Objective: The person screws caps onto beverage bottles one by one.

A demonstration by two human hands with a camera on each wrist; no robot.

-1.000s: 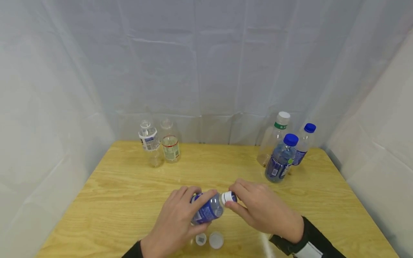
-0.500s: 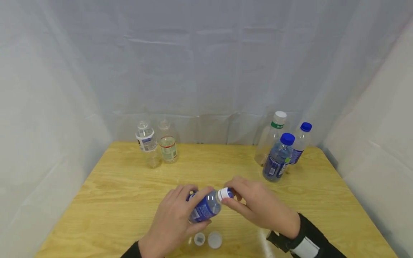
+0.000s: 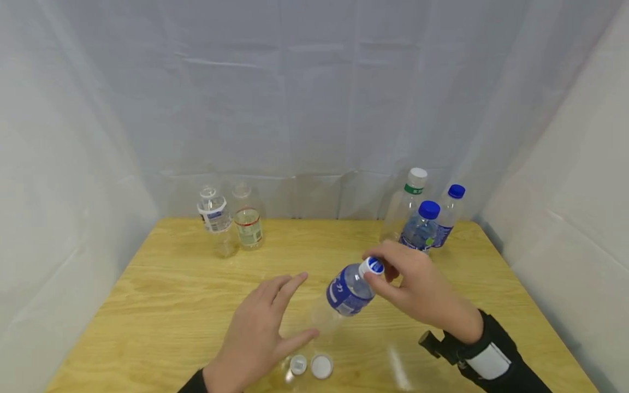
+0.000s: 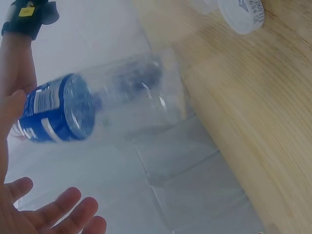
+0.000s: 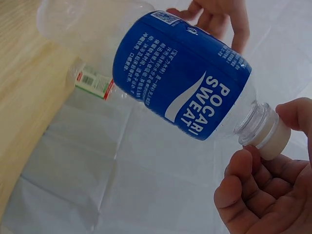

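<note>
My right hand [image 3: 417,284] pinches the white cap [image 5: 274,141] of a clear plastic bottle between thumb and fingers. This bottle [image 3: 350,292] has a blue POCARI SWEAT label [image 5: 183,73] and leans, cap toward the right hand, base toward the lower left. In the right wrist view the cap sits on the bottle's neck. My left hand [image 3: 257,322] is spread beside the bottle, fingers and thumb apart and holding nothing. Below it on the table lie two loose white caps, a smaller one [image 3: 298,364] and a larger one [image 3: 321,366].
Two uncapped clear bottles, one with a white-edged label [image 3: 215,218] and one red-banded [image 3: 249,225], stand at the back left. At the back right stand a white-capped bottle [image 3: 400,210] and two blue-capped bottles, one nearer [image 3: 420,232] and one behind [image 3: 447,215]. White sheeting [image 3: 314,109] encloses the wooden table.
My left hand has let go of the labelled bottle. My right hand has carried it by the cap up and to the right, and it now stands steeper.
</note>
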